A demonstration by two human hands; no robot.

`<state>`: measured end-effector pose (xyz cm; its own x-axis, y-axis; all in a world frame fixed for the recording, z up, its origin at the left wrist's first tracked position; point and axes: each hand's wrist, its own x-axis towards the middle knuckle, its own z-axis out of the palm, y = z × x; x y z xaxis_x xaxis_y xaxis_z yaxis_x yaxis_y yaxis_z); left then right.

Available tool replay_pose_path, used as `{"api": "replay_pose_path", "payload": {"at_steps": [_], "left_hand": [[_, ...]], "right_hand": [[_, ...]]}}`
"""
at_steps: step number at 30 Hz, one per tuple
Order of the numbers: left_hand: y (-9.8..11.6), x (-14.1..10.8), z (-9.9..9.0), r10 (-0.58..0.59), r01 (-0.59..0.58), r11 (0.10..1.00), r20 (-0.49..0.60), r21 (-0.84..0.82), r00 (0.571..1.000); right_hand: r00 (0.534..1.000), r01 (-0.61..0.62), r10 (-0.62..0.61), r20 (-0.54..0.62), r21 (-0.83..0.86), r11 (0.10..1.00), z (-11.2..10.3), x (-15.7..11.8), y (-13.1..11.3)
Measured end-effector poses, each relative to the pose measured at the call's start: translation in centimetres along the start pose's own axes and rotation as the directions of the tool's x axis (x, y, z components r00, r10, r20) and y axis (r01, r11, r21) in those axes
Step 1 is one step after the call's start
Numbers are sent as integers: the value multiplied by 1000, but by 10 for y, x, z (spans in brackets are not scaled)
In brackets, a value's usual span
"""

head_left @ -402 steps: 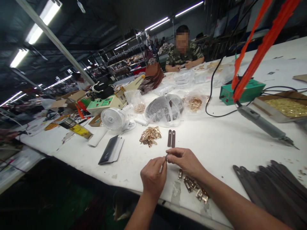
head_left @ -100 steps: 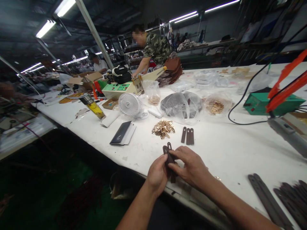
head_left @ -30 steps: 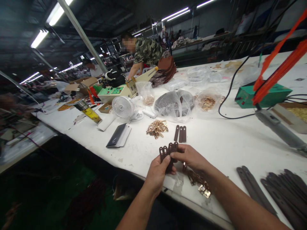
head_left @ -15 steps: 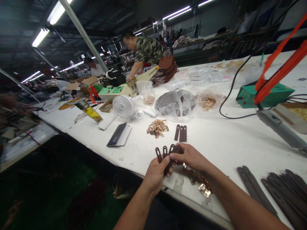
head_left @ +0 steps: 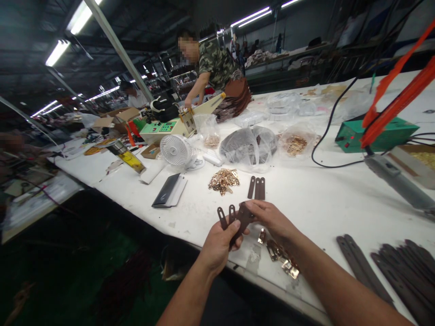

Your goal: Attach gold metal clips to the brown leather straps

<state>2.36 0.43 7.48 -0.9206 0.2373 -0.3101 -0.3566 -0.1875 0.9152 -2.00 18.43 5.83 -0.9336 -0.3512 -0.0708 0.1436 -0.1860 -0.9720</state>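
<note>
Fanned out in my left hand (head_left: 219, 246) are several dark brown leather tabs (head_left: 232, 213), with slots at their upper ends. My left thumb presses across them. Fingers of my right hand (head_left: 268, 219) pinch the upper end of a wider-looking brown tab (head_left: 243, 217) at the right of the fan; its lower part is in the left hand. Below the right hand, gold metal plates (head_left: 282, 258) lie near the table edge. Three similar tabs (head_left: 257, 188) rest on the table just beyond my hands, beside a heap of small gold metal pieces (head_left: 224, 181).
Long dark straps (head_left: 404, 271) lie at the right. Farther back are a white fan (head_left: 176, 150), a notebook (head_left: 169, 190), a clear bag of dark pieces (head_left: 249, 147) and a green box (head_left: 377, 133) with a black cable. A person in camouflage (head_left: 217, 63) leans over a machine (head_left: 166, 131).
My right hand has shifted slightly, and the tab under its fingers now shows more of its broad face. The fan of tabs has moved slightly left. The co-worker has straightened a little.
</note>
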Motion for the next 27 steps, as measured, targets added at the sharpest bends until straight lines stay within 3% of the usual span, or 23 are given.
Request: {"api": "replay_pose_path", "payload": {"at_steps": [6, 10, 13, 18, 27], "left_hand": [[3, 0, 2, 6, -7, 998, 24, 57, 1000], [3, 1, 2, 48, -54, 986, 41, 155, 998], [-1, 4, 0, 92, -88, 968, -8, 235, 996], [-10, 8, -4, 106, -89, 983, -100, 160, 989], [-17, 15, -1, 12, -9, 996, -34, 86, 999]], "right_hand": [[998, -5, 7, -55, 27, 1000, 0, -1, 0], [1000, -8, 9, 8, -41, 999, -1, -3, -5], [1000, -23, 24, 7, -89, 996, -5, -2, -5], [997, -34, 30, -64, -60, 998, -12, 3, -3], [996, 8, -29, -84, -242, 970, -6, 2, -2]]}}
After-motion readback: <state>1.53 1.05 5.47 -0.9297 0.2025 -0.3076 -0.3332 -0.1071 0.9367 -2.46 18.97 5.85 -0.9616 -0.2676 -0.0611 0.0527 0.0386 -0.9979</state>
